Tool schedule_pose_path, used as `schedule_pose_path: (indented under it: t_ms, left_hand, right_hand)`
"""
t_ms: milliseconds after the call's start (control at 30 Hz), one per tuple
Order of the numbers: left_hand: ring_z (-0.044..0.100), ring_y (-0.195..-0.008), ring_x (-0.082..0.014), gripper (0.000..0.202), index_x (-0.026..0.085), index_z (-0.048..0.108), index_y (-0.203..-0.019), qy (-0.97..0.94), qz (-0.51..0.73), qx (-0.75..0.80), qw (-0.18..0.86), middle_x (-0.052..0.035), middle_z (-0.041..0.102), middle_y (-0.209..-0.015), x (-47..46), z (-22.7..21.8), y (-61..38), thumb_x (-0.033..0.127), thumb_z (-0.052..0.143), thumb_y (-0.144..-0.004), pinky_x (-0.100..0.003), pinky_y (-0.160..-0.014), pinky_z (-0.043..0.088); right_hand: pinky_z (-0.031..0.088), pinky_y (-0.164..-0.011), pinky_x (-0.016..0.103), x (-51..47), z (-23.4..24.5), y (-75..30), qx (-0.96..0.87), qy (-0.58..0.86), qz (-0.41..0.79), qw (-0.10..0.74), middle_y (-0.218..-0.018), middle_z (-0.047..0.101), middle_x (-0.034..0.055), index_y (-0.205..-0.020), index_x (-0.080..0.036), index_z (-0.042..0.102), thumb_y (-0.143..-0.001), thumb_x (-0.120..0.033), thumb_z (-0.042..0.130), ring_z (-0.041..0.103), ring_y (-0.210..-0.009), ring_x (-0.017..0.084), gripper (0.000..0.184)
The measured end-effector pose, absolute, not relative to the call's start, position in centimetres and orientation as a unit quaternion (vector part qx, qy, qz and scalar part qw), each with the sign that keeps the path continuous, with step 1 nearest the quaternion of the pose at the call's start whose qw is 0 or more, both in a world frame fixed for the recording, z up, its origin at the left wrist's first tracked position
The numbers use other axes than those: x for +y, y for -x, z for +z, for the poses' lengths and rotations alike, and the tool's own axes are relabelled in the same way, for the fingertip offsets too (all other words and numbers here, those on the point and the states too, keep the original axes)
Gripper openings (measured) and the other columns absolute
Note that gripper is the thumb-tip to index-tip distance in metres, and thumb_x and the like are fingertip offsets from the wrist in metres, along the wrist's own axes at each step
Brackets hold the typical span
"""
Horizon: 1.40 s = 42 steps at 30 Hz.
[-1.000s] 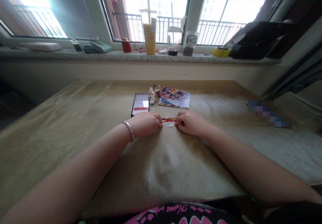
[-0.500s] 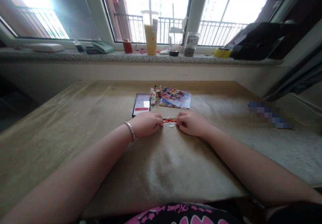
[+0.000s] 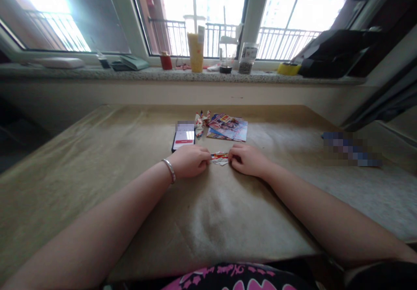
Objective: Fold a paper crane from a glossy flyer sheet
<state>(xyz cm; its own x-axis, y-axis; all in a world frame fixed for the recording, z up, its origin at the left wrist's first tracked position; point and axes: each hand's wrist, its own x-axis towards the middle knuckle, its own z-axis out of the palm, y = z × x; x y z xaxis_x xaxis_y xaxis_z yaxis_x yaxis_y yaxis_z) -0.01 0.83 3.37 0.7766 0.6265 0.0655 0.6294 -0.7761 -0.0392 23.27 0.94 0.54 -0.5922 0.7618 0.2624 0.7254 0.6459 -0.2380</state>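
Observation:
Low over the table, a small folded piece of printed paper (image 3: 220, 157), white with red and coloured patches, spans the gap between my hands. My left hand (image 3: 192, 160), with a silver bangle at the wrist, pinches its left end. At the right end, the curled fingers of my right hand (image 3: 246, 159) grip the same paper. My fingers cover both ends. Just beyond my left hand lies a phone (image 3: 184, 138) with a lit screen. Folded paper shapes (image 3: 201, 124) stand beside it, and a stack of colourful printed sheets (image 3: 230, 128) lies to their right.
A brownish cloth covers the table (image 3: 156, 220). A blurred bluish item (image 3: 350, 148) lies at the far right. Along the stone windowsill (image 3: 130, 75) stand a yellow drink cup (image 3: 196, 51), a red jar (image 3: 166, 61), yellow tape (image 3: 288, 68) and a black bag (image 3: 332, 55).
The fingers of my right hand have shifted slightly at the paper's right end, and a little more of its coloured face shows. My left hand stays almost still.

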Motion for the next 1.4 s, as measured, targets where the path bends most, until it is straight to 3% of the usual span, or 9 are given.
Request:
schedule_pose_path:
  t_ms: [233, 633, 900, 1400]
  left_hand:
    - [0.059, -0.083, -0.0178, 0.024, 0.020, 0.063, -0.100, 0.935, -0.059, -0.346, 0.050, -0.0046, 0.063, -0.090, 0.6, 2.4, -0.7, 0.021, 0.046, -0.084, -0.027, -0.072, 0.046]
    - [0.058, -0.086, -0.0170, 0.026, 0.022, 0.066, -0.104, 0.940, -0.065, -0.333, -0.029, -0.0058, 0.061, -0.095, 0.8, 2.6, -0.3, 0.021, 0.052, -0.082, -0.028, -0.079, 0.046]
    - [0.060, -0.084, -0.0172, 0.026, 0.023, 0.070, -0.098, 0.948, -0.049, -0.314, -0.006, -0.0063, 0.063, -0.092, 0.8, 2.9, -0.4, 0.021, 0.048, -0.085, -0.028, -0.075, 0.047]
    - [0.062, -0.095, -0.0165, 0.029, 0.023, 0.069, -0.103, 0.954, -0.029, -0.298, -0.006, -0.0021, 0.066, -0.108, 0.9, 3.3, -0.3, 0.019, 0.047, -0.085, -0.027, -0.086, 0.048]
  right_hand:
    - [0.038, -0.066, 0.024, 1.0, 0.4, -23.0, -0.884, 0.429, 0.062, 0.177, -0.085, 0.063, 0.0036, -0.093, -0.020, 0.065, -0.081, -0.027, 0.055, 0.055, -0.076, 0.014, 0.017]
    - [0.038, -0.071, 0.023, 1.0, 0.1, -22.9, -0.904, 0.380, 0.071, 0.185, -0.085, 0.062, 0.0037, -0.085, -0.018, 0.065, -0.083, -0.023, 0.053, 0.055, -0.079, 0.014, 0.013]
    - [0.038, -0.068, 0.023, 0.8, -0.1, -22.4, -0.894, 0.396, 0.080, 0.193, -0.086, 0.063, 0.0037, -0.084, -0.018, 0.065, -0.082, -0.027, 0.056, 0.056, -0.078, 0.014, 0.013]
    - [0.036, -0.063, 0.023, 1.1, -0.1, -21.2, -0.853, 0.479, 0.101, 0.179, -0.080, 0.062, 0.0038, -0.078, -0.016, 0.062, -0.084, -0.025, 0.050, 0.053, -0.071, 0.013, 0.016]
